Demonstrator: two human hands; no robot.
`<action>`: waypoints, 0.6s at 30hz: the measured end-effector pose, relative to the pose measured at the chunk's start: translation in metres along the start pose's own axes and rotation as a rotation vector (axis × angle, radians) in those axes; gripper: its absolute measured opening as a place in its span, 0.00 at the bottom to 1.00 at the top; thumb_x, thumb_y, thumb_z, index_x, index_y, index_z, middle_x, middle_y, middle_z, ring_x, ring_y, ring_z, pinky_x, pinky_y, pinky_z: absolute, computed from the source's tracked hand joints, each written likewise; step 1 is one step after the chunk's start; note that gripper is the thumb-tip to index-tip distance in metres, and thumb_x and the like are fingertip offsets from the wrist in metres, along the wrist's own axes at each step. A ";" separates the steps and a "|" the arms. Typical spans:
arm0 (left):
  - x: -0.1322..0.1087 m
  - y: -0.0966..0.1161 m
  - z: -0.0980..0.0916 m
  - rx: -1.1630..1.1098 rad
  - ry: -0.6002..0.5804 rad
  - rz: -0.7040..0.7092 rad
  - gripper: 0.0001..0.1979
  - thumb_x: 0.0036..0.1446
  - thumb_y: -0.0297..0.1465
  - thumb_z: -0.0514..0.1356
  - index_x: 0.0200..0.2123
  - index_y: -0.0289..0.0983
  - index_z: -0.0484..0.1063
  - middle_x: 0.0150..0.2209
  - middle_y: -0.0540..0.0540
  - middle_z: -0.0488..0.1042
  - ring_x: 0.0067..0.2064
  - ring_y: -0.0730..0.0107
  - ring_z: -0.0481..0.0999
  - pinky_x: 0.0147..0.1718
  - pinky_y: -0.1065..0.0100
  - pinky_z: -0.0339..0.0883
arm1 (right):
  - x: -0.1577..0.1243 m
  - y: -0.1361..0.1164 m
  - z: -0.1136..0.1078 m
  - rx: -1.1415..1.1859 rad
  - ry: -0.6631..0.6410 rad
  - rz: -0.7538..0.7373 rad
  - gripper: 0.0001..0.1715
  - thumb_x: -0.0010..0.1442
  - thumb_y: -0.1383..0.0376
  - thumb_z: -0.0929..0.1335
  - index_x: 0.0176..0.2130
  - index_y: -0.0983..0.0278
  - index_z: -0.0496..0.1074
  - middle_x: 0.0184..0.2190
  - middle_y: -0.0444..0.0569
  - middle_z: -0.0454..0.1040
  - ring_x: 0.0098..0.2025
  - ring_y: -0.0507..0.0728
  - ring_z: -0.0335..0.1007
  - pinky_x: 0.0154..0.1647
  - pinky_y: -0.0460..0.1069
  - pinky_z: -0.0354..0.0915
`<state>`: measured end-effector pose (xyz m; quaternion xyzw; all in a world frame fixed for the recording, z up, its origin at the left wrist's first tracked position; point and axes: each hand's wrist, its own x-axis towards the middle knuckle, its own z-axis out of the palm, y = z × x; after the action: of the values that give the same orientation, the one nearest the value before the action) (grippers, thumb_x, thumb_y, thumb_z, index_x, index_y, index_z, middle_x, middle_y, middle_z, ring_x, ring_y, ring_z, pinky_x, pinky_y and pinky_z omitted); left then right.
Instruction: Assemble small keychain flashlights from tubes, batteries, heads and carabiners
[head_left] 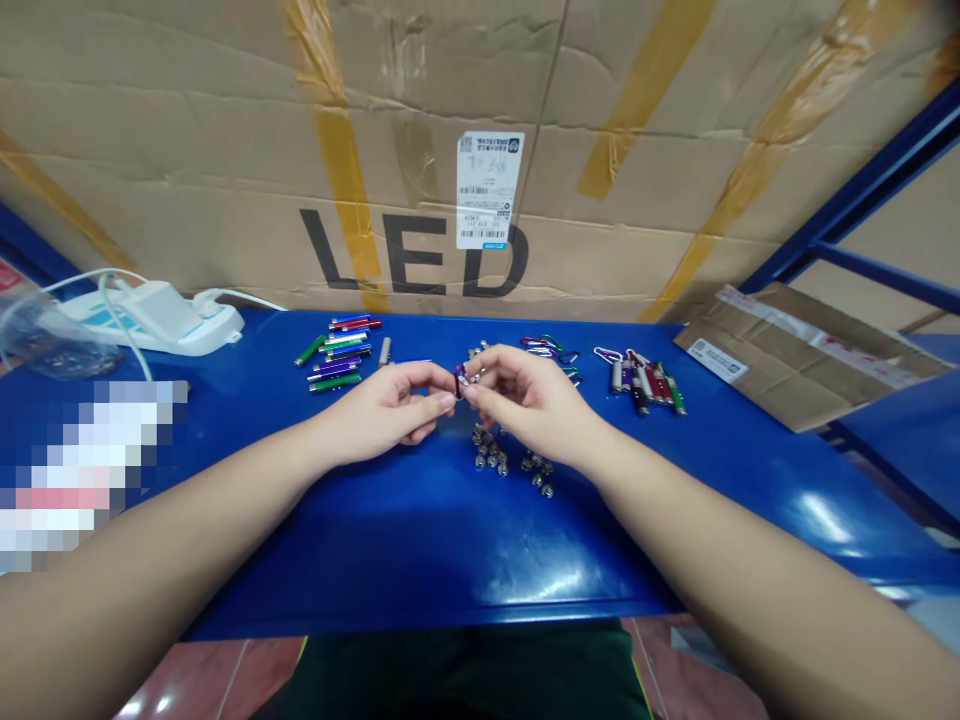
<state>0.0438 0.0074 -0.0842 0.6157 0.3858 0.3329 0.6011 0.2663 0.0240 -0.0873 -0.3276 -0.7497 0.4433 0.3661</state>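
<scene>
Over the middle of the blue table, my left hand [397, 405] pinches a small purple carabiner [458, 380] between thumb and fingertips. Opposite it, my right hand [529, 400] is closed at the same spot, its fingertips on a small silvery piece that touches the carabiner; its exact kind is too small to tell. Below and behind my right hand lie several small silver bells [491, 458], partly hidden by it. Behind my left hand are several coloured metal tubes [345, 350], like small torches, in green, red, blue and purple.
Loose coloured carabiners [544, 345] lie beyond my right hand. Further right is a cluster of tubes with carabiners attached [651, 385], beside a flattened cardboard box [810, 355]. A white power strip [180, 320] stands at the back left. A large carton [420, 120] walls the back.
</scene>
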 end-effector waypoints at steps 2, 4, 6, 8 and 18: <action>-0.001 0.001 0.002 -0.012 -0.002 -0.005 0.19 0.58 0.41 0.71 0.42 0.34 0.72 0.30 0.53 0.70 0.23 0.81 0.66 0.19 0.78 0.57 | 0.000 0.002 0.002 0.032 -0.049 0.030 0.14 0.64 0.57 0.71 0.45 0.63 0.72 0.29 0.43 0.73 0.26 0.52 0.69 0.27 0.49 0.65; -0.002 0.002 0.004 -0.016 -0.015 -0.005 0.20 0.58 0.41 0.71 0.42 0.33 0.71 0.30 0.52 0.70 0.23 0.81 0.66 0.19 0.78 0.57 | 0.001 0.001 -0.001 0.049 -0.092 0.062 0.14 0.64 0.57 0.71 0.45 0.63 0.72 0.30 0.44 0.73 0.27 0.52 0.69 0.27 0.49 0.65; -0.002 0.002 0.006 -0.011 -0.035 -0.008 0.19 0.58 0.41 0.71 0.42 0.33 0.71 0.31 0.52 0.71 0.23 0.82 0.66 0.19 0.78 0.58 | 0.000 -0.002 -0.007 -0.033 -0.110 0.013 0.12 0.65 0.58 0.71 0.44 0.63 0.72 0.31 0.45 0.73 0.30 0.53 0.69 0.30 0.50 0.66; -0.001 0.002 0.007 -0.013 -0.039 -0.012 0.20 0.59 0.41 0.70 0.44 0.34 0.70 0.32 0.52 0.72 0.23 0.82 0.67 0.19 0.78 0.58 | 0.000 -0.007 -0.013 -0.219 -0.113 -0.119 0.07 0.66 0.60 0.70 0.40 0.63 0.73 0.33 0.46 0.73 0.35 0.55 0.69 0.38 0.52 0.67; 0.001 0.001 0.005 -0.016 0.011 0.037 0.17 0.60 0.39 0.70 0.43 0.35 0.70 0.34 0.48 0.76 0.22 0.81 0.68 0.18 0.77 0.59 | -0.004 -0.007 -0.017 -0.007 -0.215 0.038 0.07 0.70 0.63 0.67 0.46 0.63 0.68 0.31 0.44 0.76 0.30 0.52 0.73 0.34 0.50 0.70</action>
<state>0.0490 0.0063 -0.0832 0.6160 0.3749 0.3503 0.5978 0.2815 0.0251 -0.0762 -0.2934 -0.7800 0.4801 0.2738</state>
